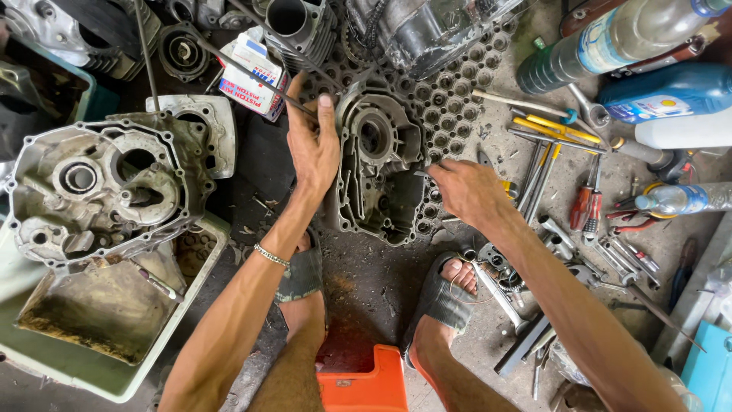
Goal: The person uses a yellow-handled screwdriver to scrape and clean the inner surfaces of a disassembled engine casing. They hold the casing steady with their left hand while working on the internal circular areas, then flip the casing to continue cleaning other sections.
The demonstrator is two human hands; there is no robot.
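Grey cast aluminium filled the left of the view: a bare engine crankcase half lay over a pale green plastic tub whose bottom held dirty residue, and a second housing sat just behind it; a red-and-white carton stood near a finned cylinder further back. The left hand rested against the left edge of the engine case cover, thumb up along its rim and fingers closed around a thin dark rod (what the rod belonged to could not be told). That cover lay open side up on a perforated rubber mat, in the middle of the scene between both hands, its bearing seat empty and its ribs exposed. The right hand reached to the cover's right edge, fingers pinched narrowly on a small slim tool or part; too little of it showed to name it. Judging from this, the stripping-down looked well advanced, with cases split and emptied; cleaning or refitting of this cover seemed only in hand, and nothing looked reassembled. Below were sandalled feet and an orange stool; to the right lay spanners, red-handled pliers, yellow-handled screwdrivers and, at the far right, several plastic bottles on the concrete floor.
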